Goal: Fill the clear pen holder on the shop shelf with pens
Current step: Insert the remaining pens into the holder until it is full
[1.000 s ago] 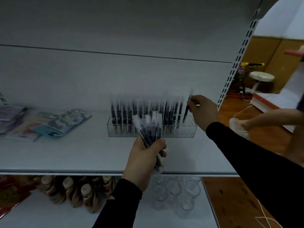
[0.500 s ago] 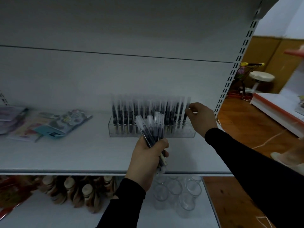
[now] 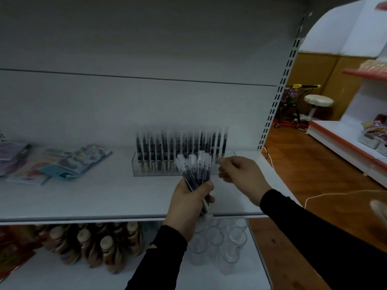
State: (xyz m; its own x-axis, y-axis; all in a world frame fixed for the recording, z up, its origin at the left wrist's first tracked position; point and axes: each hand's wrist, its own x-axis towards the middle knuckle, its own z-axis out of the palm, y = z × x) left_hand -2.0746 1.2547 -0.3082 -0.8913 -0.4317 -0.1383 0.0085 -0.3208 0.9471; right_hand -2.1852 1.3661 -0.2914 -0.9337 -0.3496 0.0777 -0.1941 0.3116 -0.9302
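A clear pen holder (image 3: 155, 169) stands on the white shelf (image 3: 94, 197), near the back wall. Rows of upright black pens (image 3: 180, 143) with clear caps fill it almost to its right end. My left hand (image 3: 188, 204) is in front of the holder, closed around a bundle of the same pens (image 3: 195, 170) that fan upward. My right hand (image 3: 240, 176) hovers just right of that bundle, below the holder's right end, fingers loosely curled with nothing in them.
Flat packets of stationery (image 3: 62, 162) lie on the shelf at the left. The shelf below carries brown bottles (image 3: 94, 243) and clear glasses (image 3: 217, 239). To the right is wooden floor, a white stool (image 3: 318, 101), a small trolley and another shelf unit.
My right hand has let go of the pen it set in the holder's right end and drawn back down toward the bundle. The view has shifted a little to the left.
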